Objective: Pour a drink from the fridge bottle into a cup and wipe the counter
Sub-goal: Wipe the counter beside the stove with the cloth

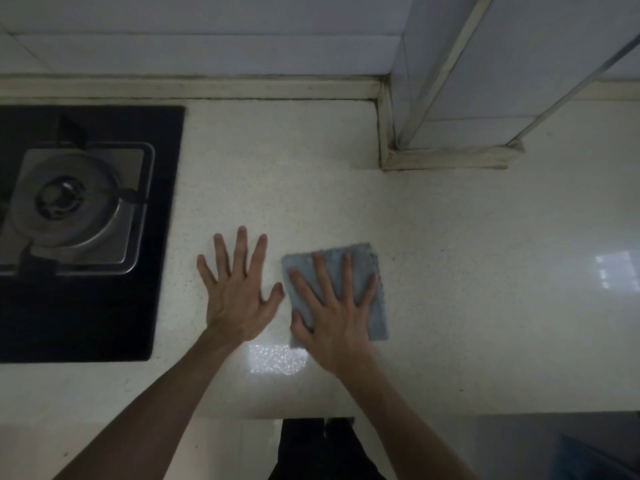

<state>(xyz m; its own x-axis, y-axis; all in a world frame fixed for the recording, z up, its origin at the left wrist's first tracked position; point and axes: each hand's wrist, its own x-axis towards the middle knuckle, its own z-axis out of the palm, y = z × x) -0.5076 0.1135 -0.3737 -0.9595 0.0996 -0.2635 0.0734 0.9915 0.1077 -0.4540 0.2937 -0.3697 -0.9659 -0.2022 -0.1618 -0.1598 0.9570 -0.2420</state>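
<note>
Pressing flat on a folded blue-grey cloth with the right hand, fingers straight and spread wide. Not curled round anything, just palm and pads lying on top of the fabric. Same deal with the left hand: splayed wide open, resting palm-down on the bare speckled counter right next to the cloth. Can't tell if the thumb actually touches its edge. As for the cloth: lying flat mid-counter, with a black gas hob and burner off to the left.
</note>
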